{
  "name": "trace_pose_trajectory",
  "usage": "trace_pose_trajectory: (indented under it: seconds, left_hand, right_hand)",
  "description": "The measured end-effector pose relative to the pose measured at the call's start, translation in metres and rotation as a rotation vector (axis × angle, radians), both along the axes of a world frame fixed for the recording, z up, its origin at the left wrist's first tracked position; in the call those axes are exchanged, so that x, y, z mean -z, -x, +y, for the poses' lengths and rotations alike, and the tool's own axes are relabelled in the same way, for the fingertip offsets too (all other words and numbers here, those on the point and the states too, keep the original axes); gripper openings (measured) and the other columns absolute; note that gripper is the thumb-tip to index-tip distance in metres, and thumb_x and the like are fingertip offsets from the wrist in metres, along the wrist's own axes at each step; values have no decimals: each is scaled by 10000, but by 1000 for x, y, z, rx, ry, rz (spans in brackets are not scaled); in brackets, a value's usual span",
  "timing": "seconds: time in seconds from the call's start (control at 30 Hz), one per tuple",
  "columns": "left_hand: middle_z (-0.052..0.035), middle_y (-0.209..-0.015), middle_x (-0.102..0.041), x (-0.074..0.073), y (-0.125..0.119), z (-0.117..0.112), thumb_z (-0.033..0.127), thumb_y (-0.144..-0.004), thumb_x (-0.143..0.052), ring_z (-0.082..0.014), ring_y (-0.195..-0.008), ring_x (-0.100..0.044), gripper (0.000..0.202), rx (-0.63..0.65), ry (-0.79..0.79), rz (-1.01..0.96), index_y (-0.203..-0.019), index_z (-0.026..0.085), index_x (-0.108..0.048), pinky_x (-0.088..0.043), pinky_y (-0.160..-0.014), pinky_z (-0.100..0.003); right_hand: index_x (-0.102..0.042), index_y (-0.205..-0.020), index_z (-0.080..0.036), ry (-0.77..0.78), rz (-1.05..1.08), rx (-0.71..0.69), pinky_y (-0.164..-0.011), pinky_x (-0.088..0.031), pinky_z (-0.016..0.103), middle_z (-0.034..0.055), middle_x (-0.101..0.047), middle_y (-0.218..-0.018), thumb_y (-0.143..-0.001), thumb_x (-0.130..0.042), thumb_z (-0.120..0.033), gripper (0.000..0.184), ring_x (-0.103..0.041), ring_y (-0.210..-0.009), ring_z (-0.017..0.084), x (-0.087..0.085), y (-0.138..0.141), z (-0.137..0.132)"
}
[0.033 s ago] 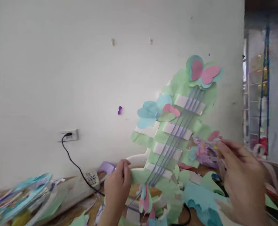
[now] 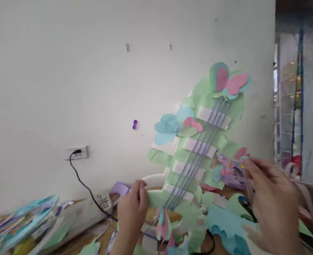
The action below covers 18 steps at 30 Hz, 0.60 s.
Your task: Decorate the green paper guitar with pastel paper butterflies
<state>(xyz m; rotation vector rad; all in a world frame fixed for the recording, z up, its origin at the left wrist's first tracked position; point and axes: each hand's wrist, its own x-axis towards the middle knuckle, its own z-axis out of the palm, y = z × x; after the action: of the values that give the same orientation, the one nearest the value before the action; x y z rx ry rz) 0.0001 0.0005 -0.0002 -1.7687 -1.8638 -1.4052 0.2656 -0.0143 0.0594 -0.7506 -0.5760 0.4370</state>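
Observation:
A light-green paper craft (image 2: 196,102) is held up at a tilt before the wall. White strips (image 2: 200,147) cross it, with several purple strings (image 2: 192,163) stretched over them lengthwise. A blue-and-pink paper butterfly (image 2: 232,81) sits at its upper end, and a blue paper flower (image 2: 168,127) is on its left side. My left hand (image 2: 132,209) is closed on its lower left edge. At the right, my right hand (image 2: 273,194) pinches the tip of a side piece beside a small pink paper shape (image 2: 241,153); the fingertips partly hide it. Pink-and-green paper petals (image 2: 163,225) hang near the strings' lower end.
Paper scraps and strips (image 2: 47,209) cover the table's left side. A blue paper piece (image 2: 227,223) lies at the lower right. A black cable (image 2: 83,182) runs from a wall socket (image 2: 84,152) to the table. Behind stands a white wall (image 2: 66,71).

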Motion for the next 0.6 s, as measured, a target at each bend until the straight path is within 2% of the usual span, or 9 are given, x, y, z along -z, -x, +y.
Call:
trace_pose_trajectory:
  seconds: [0.27, 0.6]
  left_hand:
    - [-10, -505, -641, 2, -1, 1, 256, -869, -295, -189, -462, -621, 314, -24, -30, 24, -784, 216, -595, -258, -466, -224]
    - [-4, -491, -627, 4, -1, 3, 254, -871, -304, -192, -460, -618, 308, -39, -27, 23, -784, 219, -597, -247, -465, -226]
  right_hand:
    - [-698, -760, -288, -24, -60, -3, -744, -438, 351, -25, -621, -785, -494, -845, -456, 347, -516, -742, 188, 1, -3, 1]
    - [-700, -777, -246, -20, -43, 7, -685, -420, 305, -21, -627, -775, -479, -859, -432, 385, -509, -698, 149, 0, -3, 1]
